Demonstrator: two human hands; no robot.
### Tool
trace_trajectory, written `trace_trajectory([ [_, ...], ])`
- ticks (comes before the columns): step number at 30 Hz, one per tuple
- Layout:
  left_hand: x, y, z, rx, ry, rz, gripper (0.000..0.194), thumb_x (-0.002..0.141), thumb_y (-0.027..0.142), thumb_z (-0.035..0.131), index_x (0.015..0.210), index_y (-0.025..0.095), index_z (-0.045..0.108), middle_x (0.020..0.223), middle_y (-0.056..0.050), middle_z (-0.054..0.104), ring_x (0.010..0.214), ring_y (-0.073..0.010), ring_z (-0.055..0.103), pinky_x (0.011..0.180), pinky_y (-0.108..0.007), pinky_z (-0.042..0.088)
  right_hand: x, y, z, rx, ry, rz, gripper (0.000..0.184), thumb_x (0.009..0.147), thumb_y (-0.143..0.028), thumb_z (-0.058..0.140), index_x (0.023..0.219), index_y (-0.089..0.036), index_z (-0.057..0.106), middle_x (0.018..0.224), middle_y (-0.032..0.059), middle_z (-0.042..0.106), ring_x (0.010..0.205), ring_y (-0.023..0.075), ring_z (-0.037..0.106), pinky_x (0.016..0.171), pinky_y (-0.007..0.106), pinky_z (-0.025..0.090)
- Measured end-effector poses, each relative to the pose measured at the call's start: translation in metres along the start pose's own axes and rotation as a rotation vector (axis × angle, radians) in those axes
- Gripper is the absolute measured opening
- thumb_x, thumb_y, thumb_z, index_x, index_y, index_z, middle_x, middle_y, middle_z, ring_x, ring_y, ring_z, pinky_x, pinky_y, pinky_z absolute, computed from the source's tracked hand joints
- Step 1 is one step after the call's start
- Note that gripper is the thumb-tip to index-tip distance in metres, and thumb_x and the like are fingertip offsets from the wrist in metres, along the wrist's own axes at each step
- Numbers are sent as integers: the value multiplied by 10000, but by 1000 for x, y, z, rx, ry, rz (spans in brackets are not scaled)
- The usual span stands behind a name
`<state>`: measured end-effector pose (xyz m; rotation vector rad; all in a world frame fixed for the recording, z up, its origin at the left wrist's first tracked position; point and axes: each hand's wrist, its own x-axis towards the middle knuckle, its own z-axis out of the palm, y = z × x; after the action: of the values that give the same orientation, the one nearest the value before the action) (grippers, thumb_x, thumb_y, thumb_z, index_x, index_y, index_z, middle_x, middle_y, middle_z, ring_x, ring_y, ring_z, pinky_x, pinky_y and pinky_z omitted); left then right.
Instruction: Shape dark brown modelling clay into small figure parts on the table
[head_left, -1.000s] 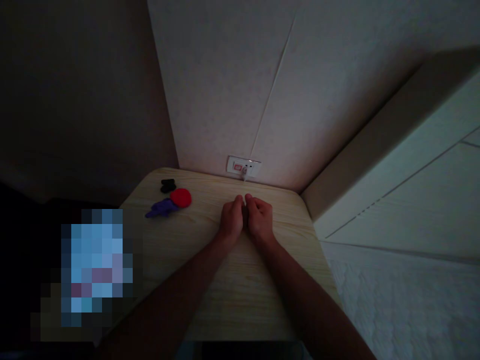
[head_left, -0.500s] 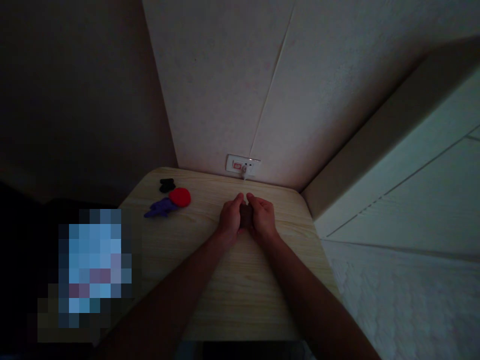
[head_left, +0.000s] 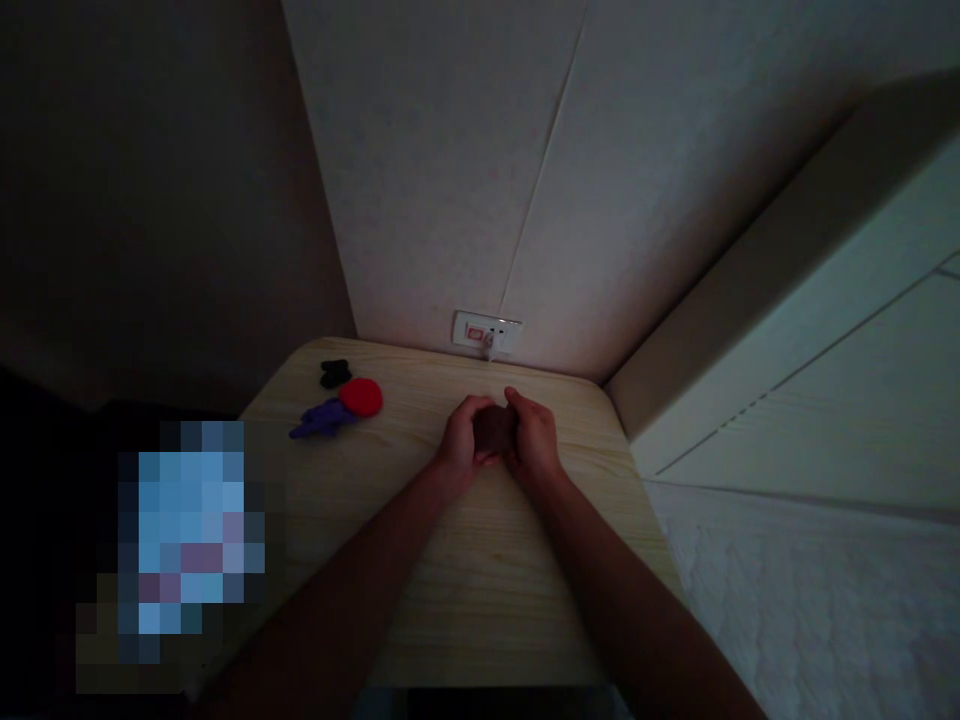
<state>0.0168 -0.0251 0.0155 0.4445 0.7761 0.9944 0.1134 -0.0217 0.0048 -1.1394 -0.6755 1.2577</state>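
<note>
A dark brown lump [head_left: 495, 430], which looks like modelling clay, is between my two hands over the wooden tabletop. My left hand [head_left: 460, 437] curls round its left side, with some fingers under it. On its right side my right hand [head_left: 535, 432] presses against it, the thumb pointing up and away. The palms hide the lump's edges. To the left on the table lie a flat red disc [head_left: 361, 397], a purple knobbly piece [head_left: 322, 418] touching it, and a small black piece [head_left: 335, 374].
The pale wooden table [head_left: 450, 630] has rounded far corners and meets the wall. Low on the wall is a socket plate [head_left: 487, 331] with a plug in it. A white cabinet [head_left: 810, 380] and a quilted white surface [head_left: 817, 600] are at the right. A blurred-out patch covers the lower left.
My hands have moved slightly apart, and more of the brown lump shows between them. My left thumb has come down over its top edge.
</note>
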Motion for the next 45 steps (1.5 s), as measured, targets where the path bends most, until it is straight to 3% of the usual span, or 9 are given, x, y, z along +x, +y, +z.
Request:
trace_trajectory([
  [3,4,-2,-1,11,-10,122,210,696,342,688,657,196,542,493,51,482,352,-76,366,357,-224,227,6,-1,-9,-26,32,-21,478,729,-605,759,589,-239,486,438,-91,387,345,86,307,300,258,188],
  [5,8,-3,-2,4,2,194,228,664,327,748,738,197,576,591,34,579,443,-107,502,390,-223,281,8,-1,-15,-40,51,-104,423,749,-604,749,700,-220,578,545,-65,504,428,101,419,341,235,292],
  [9,17,-3,-8,-6,4,297,353,625,324,854,876,167,661,841,-31,730,708,-159,669,593,-265,486,10,1,-27,-170,-1,-355,472,750,-494,825,1117,-240,672,1044,38,726,879,182,681,723,286,585],
  [12,22,-3,-14,1,-24,367,420,619,352,907,920,134,712,946,-76,764,846,-195,701,782,-323,533,12,3,-32,-341,-104,-424,661,760,-478,851,1340,-250,631,1317,119,681,1090,239,688,927,381,592],
  [15,24,-2,-17,4,-47,371,444,611,359,930,933,132,725,956,-85,773,856,-206,705,811,-338,525,16,4,-36,-410,-155,-414,716,750,-501,860,1382,-244,642,1411,153,630,1063,244,694,873,391,613],
  [21,23,0,-17,0,-135,337,447,617,312,918,999,144,759,1006,-80,768,902,-200,702,848,-336,532,17,5,-38,-445,-235,-458,681,802,-488,823,1402,-209,663,1341,153,707,1081,261,720,909,403,619],
  [30,25,2,-25,198,-22,494,553,694,286,870,1230,225,747,1165,-73,728,1006,-216,692,900,-335,542,14,3,-41,-603,-290,-581,529,898,-381,740,1396,-215,675,1322,130,754,1084,264,748,991,439,594],
  [35,27,3,-25,309,-106,557,378,727,316,862,1072,167,821,1094,-103,790,1055,-248,703,998,-348,509,10,-1,-39,-578,-339,-569,391,902,-342,729,1274,-223,715,1141,83,804,962,219,750,916,383,601],
  [45,19,5,-22,310,-44,521,277,670,329,896,877,154,839,860,-73,799,786,-207,704,753,-313,547,4,-7,-37,-483,-292,-403,303,869,-484,769,989,-210,720,907,60,786,810,212,738,763,336,586],
])
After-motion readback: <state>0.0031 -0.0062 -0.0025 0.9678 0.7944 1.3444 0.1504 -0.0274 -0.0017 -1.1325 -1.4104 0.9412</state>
